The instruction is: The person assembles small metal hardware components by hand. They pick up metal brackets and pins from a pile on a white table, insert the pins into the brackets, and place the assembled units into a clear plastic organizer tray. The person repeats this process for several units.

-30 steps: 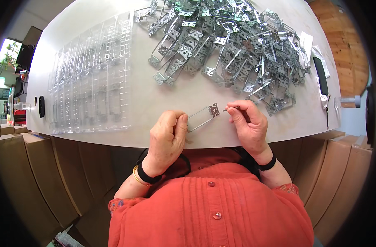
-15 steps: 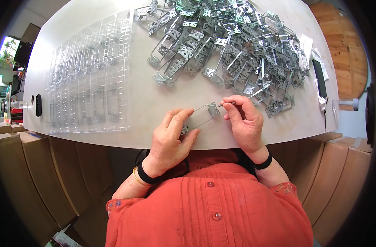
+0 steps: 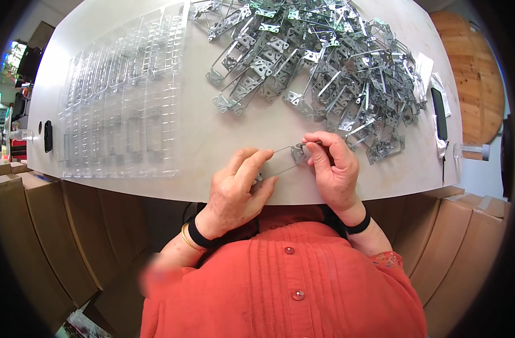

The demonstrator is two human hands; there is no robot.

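My left hand (image 3: 235, 183) is closed around one end of a metal bracket with two thin parallel rods, near the table's front edge. Its fingers mostly hide the plate at that end. The far plate (image 3: 297, 154), grey with holes, sticks out toward my right hand (image 3: 337, 169). Thumb and forefinger of that right hand pinch a small dark pin (image 3: 309, 143), set against the upper corner of the plate. Whether the pin sits in a hole there cannot be made out. Beyond both hands lies a large pile of similar metal brackets (image 3: 347, 84).
Clear plastic trays (image 3: 113, 118) with rows of slots cover the table's left side. At the right edge lie a dark flat phone-like object (image 3: 438, 112) and white paper scraps (image 3: 423, 69). Cardboard boxes (image 3: 40, 236) stand below the table on both sides.
My right hand has brought the pin closer, and it now meets the bracket plate's upper corner. The left hand has kept its hold, with the bracket shifted slightly to the right.
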